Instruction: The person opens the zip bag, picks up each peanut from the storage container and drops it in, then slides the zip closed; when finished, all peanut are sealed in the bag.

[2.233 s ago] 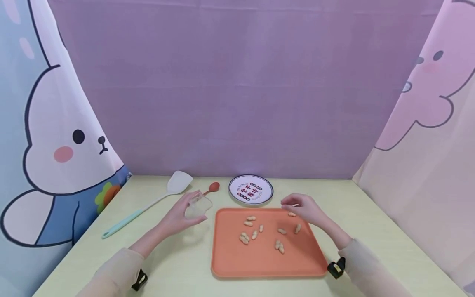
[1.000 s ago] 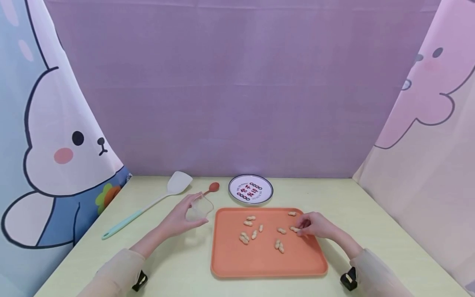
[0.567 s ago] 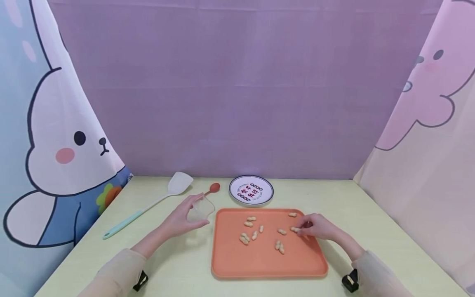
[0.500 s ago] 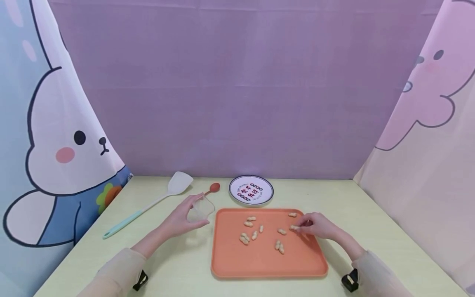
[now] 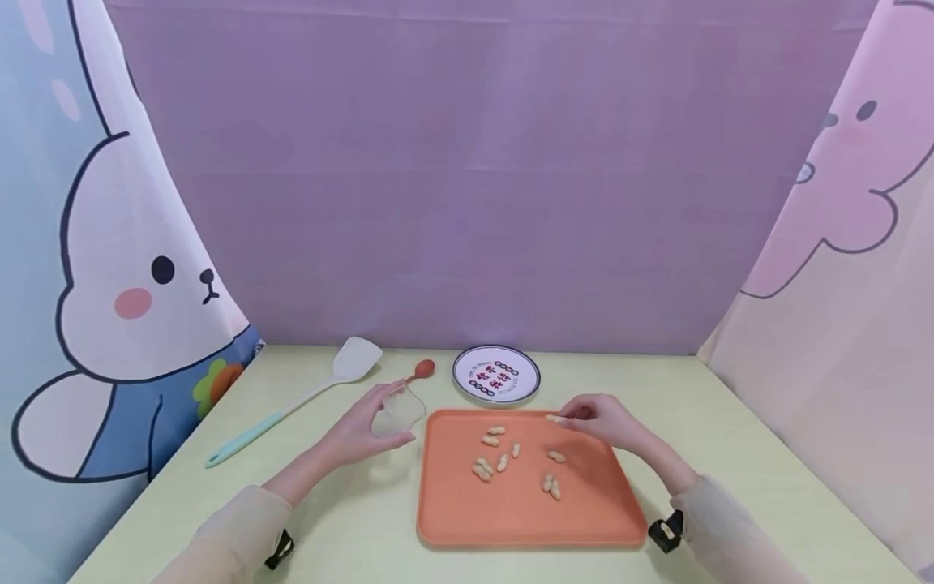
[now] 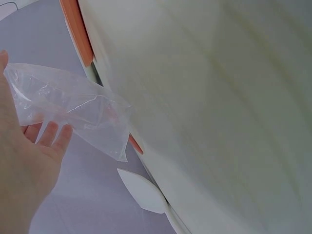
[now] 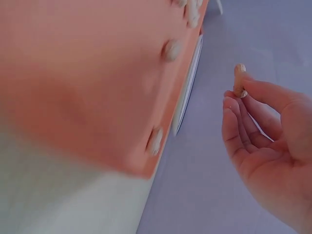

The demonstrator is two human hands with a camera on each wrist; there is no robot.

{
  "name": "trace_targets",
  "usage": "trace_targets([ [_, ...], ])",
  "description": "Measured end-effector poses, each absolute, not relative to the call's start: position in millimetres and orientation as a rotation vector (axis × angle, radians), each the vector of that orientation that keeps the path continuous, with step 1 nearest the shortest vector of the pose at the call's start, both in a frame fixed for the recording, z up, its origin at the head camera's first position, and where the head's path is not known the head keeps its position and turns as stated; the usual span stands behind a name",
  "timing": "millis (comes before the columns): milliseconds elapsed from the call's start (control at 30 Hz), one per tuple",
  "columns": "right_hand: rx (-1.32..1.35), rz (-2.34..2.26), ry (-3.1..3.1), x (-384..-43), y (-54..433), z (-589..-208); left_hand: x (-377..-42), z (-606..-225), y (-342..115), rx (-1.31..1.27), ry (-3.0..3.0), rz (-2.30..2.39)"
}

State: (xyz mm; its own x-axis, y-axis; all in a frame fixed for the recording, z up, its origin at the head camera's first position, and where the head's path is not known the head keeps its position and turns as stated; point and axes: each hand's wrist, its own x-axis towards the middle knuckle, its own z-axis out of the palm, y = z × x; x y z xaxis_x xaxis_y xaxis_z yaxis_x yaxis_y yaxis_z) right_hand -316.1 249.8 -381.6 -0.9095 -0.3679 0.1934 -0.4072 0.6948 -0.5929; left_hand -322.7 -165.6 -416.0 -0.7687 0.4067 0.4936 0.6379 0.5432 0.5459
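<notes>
Peanuts (image 5: 557, 457) loose on orange tray (image 5: 525, 523), rim likely stops rolling. Left hand (image 5: 359, 434), off tray's left edge, grips clear plastic bag (image 6: 92, 107), thumb and fingers spread, probably to hold it open. Right hand (image 5: 609, 418) pinches single peanut (image 7: 238, 80) near tray's far edge; fingertip grip likely suits its size. Plate (image 5: 468, 362) beyond.

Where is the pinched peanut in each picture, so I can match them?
Head: the pinched peanut is right of centre, below the middle, by the far edge of the orange tray.
Left wrist: not in view.
Right wrist: peanut, right side, above the middle.
Shared landmark: the tray, just a strip in the left wrist view.
</notes>
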Motion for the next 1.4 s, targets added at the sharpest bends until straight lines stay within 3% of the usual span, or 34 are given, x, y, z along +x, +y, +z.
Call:
trace_targets([
  [300, 0.667, 1.194, -2.74, -324.8, 206.7, -381.7, -323.9, -418.5, -164.9, -0.905, -2.484, -1.066],
  [900, 0.976, 1.187, -2.547, -329.6, 108.5, -361.7, -326.3, -418.7, -163.0, -0.901, -2.489, -1.034],
  [1400, 1.007, 1.261, -2.539, -330.7, 63.2, -368.4, -325.7, -418.3, -159.9, -0.929, -2.48, -1.047],
])
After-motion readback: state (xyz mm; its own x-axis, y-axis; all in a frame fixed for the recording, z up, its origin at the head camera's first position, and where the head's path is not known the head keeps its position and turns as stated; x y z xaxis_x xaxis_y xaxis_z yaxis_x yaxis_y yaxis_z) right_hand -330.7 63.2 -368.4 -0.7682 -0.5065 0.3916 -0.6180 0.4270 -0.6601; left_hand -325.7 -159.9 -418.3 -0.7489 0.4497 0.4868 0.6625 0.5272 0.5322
